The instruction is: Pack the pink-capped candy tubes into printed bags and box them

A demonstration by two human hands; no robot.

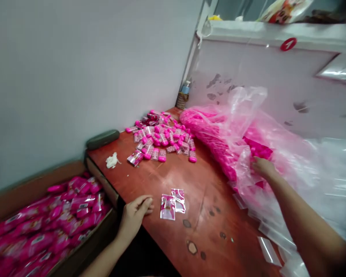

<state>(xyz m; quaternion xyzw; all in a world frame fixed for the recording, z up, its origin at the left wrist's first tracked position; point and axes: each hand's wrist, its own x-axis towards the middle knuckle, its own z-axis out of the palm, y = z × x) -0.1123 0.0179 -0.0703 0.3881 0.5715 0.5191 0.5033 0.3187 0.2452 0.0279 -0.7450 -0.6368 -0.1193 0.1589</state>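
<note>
My left hand (136,213) rests by the front edge of the red-brown table (202,227), its fingers curled in with nothing visible in them. Just right of it lie two flat pink-printed sachets (167,207), one partly overlapping the other. My right hand (261,167) reaches to the opening of a large clear plastic bag (245,100) full of bright pink pieces (210,130). Its fingers look curled there; what they grip is hidden among plastic and pink pieces. A heap of small clear packs with pink ends (161,136) lies at the table's back left.
A cardboard box (103,184) of pink packets (52,223) stands left of the table. Near the left corner are a dark green case (102,139) and white crumpled scrap (112,160). A bottle (185,87) stands in the back corner. Clear plastic sleeves (268,250) lie at right.
</note>
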